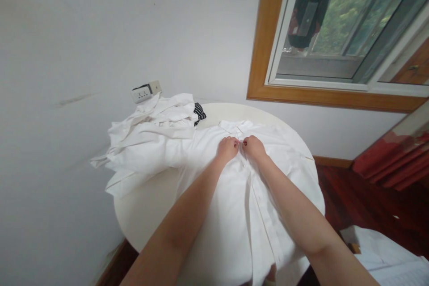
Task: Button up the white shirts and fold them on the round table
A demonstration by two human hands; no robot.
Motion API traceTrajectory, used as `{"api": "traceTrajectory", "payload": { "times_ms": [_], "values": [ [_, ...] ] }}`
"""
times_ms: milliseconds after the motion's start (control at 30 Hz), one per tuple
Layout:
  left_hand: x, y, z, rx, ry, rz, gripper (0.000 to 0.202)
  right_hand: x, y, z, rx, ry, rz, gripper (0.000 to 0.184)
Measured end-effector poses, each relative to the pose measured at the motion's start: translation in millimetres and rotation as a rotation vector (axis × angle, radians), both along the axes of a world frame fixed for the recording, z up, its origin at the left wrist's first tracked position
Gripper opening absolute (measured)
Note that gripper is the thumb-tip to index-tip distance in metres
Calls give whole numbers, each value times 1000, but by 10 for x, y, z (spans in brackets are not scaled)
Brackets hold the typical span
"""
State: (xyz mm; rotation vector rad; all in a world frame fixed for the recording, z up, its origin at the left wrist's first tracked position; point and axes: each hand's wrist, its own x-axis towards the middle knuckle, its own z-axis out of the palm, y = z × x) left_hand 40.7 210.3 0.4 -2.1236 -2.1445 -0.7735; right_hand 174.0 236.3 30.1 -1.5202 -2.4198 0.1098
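A white button-up shirt [219,214] lies spread over the round table, collar towards the wall and its lower front hanging off the near edge. Just below the collar, my left hand [229,148] pinches one side of the front placket. My right hand [254,146] pinches the other side close beside it, the fingertips of both nearly meeting. Any button between the fingers is hidden. Below the hands the two front edges lie apart.
A heap of white clothes [150,143] covers the table's left side, with a black striped cloth [199,113] behind. The cream table [144,214] stands against a wall with a socket [142,94]. A wood-framed window [258,53] is at right; white fabric [385,254] lies low right.
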Motion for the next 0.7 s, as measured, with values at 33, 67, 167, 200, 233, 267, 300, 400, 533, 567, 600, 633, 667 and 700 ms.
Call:
{"api": "traceTrajectory", "payload": {
  "times_ms": [33,67,167,200,233,267,300,400,533,567,600,633,667,700],
  "values": [
    [12,-3,0,0,-6,8,20,23,24,-3,-13,27,-6,24],
    [24,-5,0,1,-10,17,20,47,50,-3,-26,59,-12,22],
    [55,-12,-2,6,-12,52,20,105,139,1,-54,192,-16,20],
    [63,-14,-2,7,-11,63,20,109,169,2,-60,256,-19,20],
    [70,-15,0,6,-10,73,19,103,195,1,-66,333,-25,20],
    [75,-17,4,2,-9,80,19,86,218,-4,-78,419,-31,21],
    [79,-20,10,-1,-8,85,19,60,233,-13,-100,509,-38,23],
    [88,-32,30,-6,9,98,19,-31,237,-81,-225,745,-49,28],
    [91,-49,42,-6,24,105,17,-47,190,-231,-374,868,-73,24],
    [90,-51,41,-4,24,101,17,-28,182,-265,-390,870,-72,22],
    [88,-51,38,-2,26,96,18,-5,178,-293,-399,866,-62,22],
    [86,-50,35,-1,28,93,17,17,177,-313,-404,859,-46,21],
    [83,-48,31,1,31,91,17,36,180,-327,-405,848,-27,21],
    [81,-45,26,4,33,89,16,50,184,-334,-402,833,-10,20]
  ]
}}
